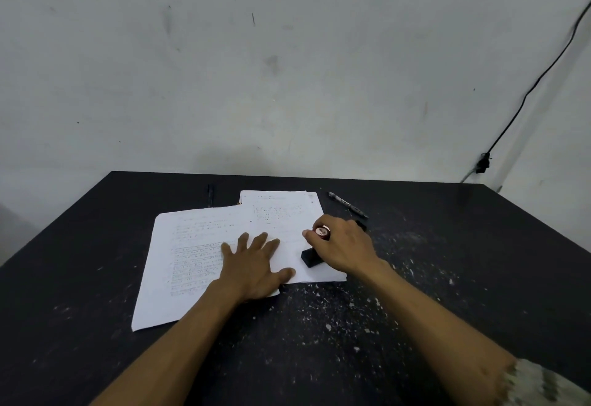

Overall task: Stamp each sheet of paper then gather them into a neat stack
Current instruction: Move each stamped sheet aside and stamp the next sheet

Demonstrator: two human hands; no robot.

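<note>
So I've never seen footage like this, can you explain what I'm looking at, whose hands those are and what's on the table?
This is one picture from a camera worn on a person's head, looking down at their own bare hands; there is no machine. The left hand lies flat on overlapping printed sheets of paper on a dark speckled table. The right hand grips a stamp with its black base down on a sheet. A pen lies behind, near the wall.

Position: head-worn, above the near edge of the black table (pixel 447 277).
Direction: forward and down, toward the grey wall (pixel 287 70).
Nearness: close; both forearms enter from the bottom.
Other views: only this one.
</note>
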